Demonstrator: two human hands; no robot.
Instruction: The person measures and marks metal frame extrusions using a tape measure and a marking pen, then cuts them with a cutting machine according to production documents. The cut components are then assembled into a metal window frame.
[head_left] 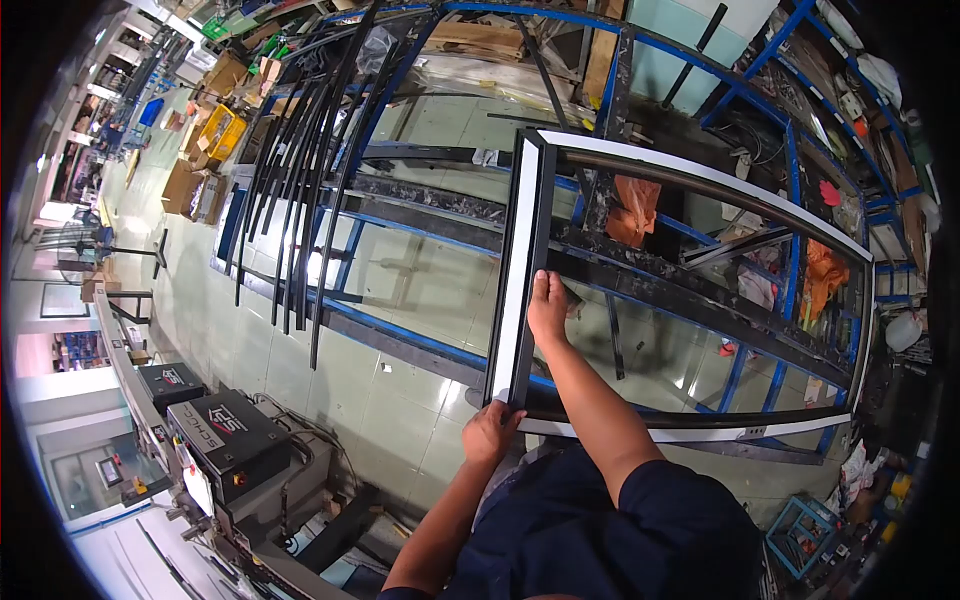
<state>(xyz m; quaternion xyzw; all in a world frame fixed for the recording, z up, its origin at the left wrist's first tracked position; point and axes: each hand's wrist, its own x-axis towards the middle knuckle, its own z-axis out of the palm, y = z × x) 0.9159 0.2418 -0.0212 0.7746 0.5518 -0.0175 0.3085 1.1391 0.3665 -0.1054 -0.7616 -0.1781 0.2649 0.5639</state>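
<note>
A large rectangular window frame, dark with white strips along its faces, lies across a blue-edged work stand. My left hand is closed on the frame's near left corner, its thumb on top of the white strip. Further up the same side bar, my right hand wraps round the inner edge, with the thumb and a finger showing on top and the other fingers partly hidden. The frame's opening shows the stand's bars and the floor through it.
Many thin dark bars lie across the stand's left part. A black-topped machine stands at lower left. Orange plastic wrapping shows under the frame. A yellow crate and cardboard boxes sit at upper left, a blue basket at lower right.
</note>
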